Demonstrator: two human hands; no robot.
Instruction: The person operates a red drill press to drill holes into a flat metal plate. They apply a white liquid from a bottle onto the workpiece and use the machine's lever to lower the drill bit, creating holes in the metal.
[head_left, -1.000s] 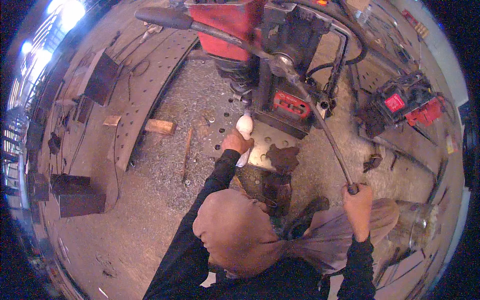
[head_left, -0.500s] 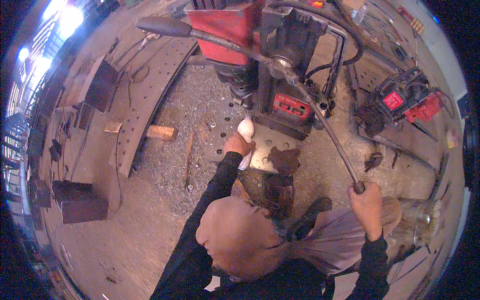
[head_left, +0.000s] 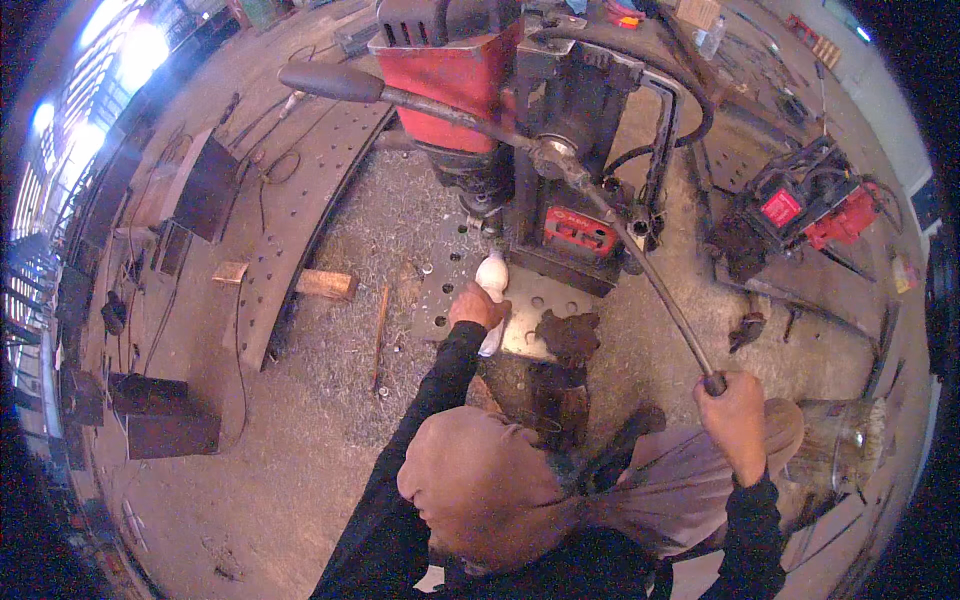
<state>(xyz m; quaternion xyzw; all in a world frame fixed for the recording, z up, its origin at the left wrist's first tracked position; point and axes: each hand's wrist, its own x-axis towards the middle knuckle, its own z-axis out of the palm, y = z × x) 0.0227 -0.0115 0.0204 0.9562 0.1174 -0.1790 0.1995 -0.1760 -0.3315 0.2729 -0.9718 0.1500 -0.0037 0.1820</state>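
Observation:
A red and black magnetic drill (head_left: 450, 90) stands upright on a steel plate with round holes (head_left: 522, 322). My left hand (head_left: 478, 307) is wrapped round a white plastic bottle (head_left: 491, 274), whose narrow end points toward the drill's lower end. My fingers hide part of the bottle. At the right, my right hand (head_left: 733, 422) is closed round the end of the drill's long metal feed lever (head_left: 665, 288). The lever's opposite arm ends in a dark grip (head_left: 330, 82) at the upper left. A dark, crumpled cloth or glove (head_left: 568, 338) lies on the plate near my left hand.
Metal shavings (head_left: 350, 225) cover the floor left of the drill. A long perforated steel strip (head_left: 300, 190) and a wood block (head_left: 327, 284) lie there. Another red and black machine (head_left: 800, 205) sits at the right. Dark steel boxes (head_left: 172, 437) stand at the left.
The whole view has shifted slightly, so the drill and floor things sit a little lower in the picture. Both hands keep their holds on the bottle and the lever.

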